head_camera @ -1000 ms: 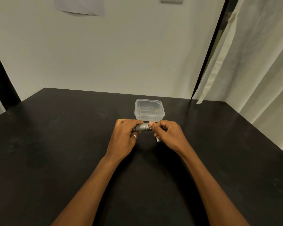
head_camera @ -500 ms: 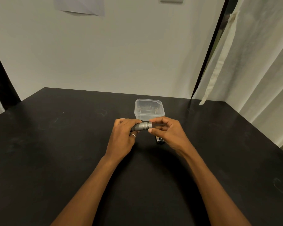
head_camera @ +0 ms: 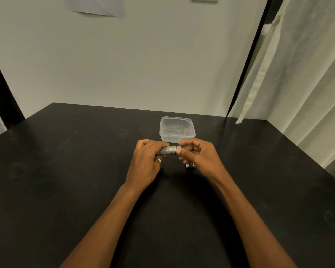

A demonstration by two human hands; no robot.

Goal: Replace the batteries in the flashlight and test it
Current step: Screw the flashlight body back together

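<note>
1. Right now the left hand [head_camera: 146, 164] is wrapped around one end of the small metal flashlight [head_camera: 167, 150], holding it level just above the black table [head_camera: 66, 171], so the barrel has a steady anchor.
2. Over on the other side, the right hand [head_camera: 198, 158] pinches the flashlight's right end between thumb and fingertips [head_camera: 178, 151]. That looks like a grip made for twisting a cap, though whether it is loosening or tightening I cannot tell.
3. Both hands are closed on the flashlight: the left clenched on the body, the right lighter, at the tip only.
4. Down on the table, just under the right hand, lie a couple of dark batteries [head_camera: 190, 166], half hidden by the fingers. They sit close by, handy for the swap; old or fresh, I cannot say.
5. Just beyond the hands sits a clear plastic container [head_camera: 177, 129], open-topped, with something small inside that is too blurry to name. It is probably the parts store, set within easy reach.
6. Judging by this, the job is mid-way: the flashlight shows no beam, so the test is not yet done.
</note>
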